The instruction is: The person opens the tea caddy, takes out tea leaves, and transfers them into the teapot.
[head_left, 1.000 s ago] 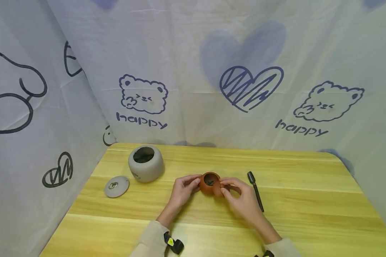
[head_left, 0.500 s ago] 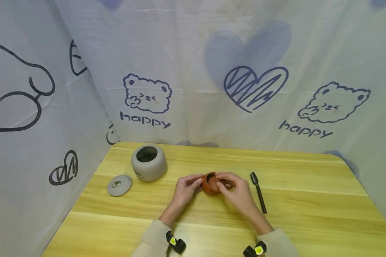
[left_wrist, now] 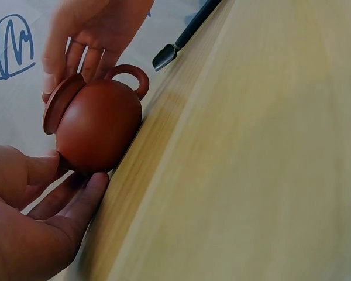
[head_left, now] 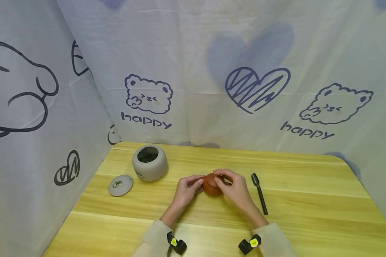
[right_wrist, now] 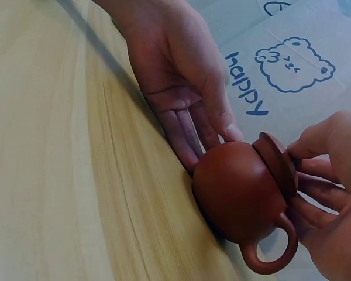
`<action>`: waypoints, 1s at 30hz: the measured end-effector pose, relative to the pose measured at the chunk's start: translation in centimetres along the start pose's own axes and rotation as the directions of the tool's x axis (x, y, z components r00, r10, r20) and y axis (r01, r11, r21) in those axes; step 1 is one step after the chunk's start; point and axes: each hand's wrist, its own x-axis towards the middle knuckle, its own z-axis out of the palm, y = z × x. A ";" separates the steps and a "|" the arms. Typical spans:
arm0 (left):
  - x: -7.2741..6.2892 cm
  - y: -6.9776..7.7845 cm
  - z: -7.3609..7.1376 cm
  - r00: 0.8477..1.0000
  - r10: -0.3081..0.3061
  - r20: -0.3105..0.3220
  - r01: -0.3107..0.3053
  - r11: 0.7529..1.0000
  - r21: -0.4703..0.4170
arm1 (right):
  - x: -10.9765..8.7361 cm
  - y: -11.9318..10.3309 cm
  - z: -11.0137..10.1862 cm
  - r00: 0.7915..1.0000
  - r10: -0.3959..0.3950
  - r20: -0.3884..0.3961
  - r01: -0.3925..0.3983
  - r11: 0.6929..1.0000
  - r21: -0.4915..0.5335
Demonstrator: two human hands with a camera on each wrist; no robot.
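Note:
A small reddish-brown clay teapot (head_left: 211, 190) stands on the table between both hands. My left hand (head_left: 185, 190) grips its left side, thumb and fingers about where a spout would be, which they hide. In the left wrist view, the looped handle (left_wrist: 141, 82) is on the far side. My right hand (head_left: 236, 188) pinches the top of the teapot lid (right_wrist: 278, 164), its knob hidden by the fingers. The lid lies over the teapot's mouth, a little tilted; whether it is fully seated I cannot tell. The handle loop (right_wrist: 272, 257) stands free below the right hand.
A grey jar (head_left: 150, 167) with dark contents stands uncovered at the back left. Its round grey lid (head_left: 120, 185) lies in front of it. To the right of my right hand lies a black scoop (head_left: 260, 193). Printed cloth (head_left: 193, 71) hangs behind the table.
My right hand has moved left with the teapot lid, from beside the opening to over it, covering the dark leaves inside. The left hand has kept its grip on the teapot.

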 end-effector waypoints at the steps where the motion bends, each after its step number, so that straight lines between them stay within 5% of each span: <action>1: 0.0 0.0 0.0 1.000 0.000 -0.001 0.000 1.000 0.001 | 0.0 0.0 0.0 1.000 -0.002 -0.001 0.002 1.000 0.001; 30: 0.0 -0.2 -0.1 1.000 -0.001 0.014 0.001 1.000 0.011 | -0.1 0.7 0.2 1.000 -0.030 0.000 0.030 0.995 -0.092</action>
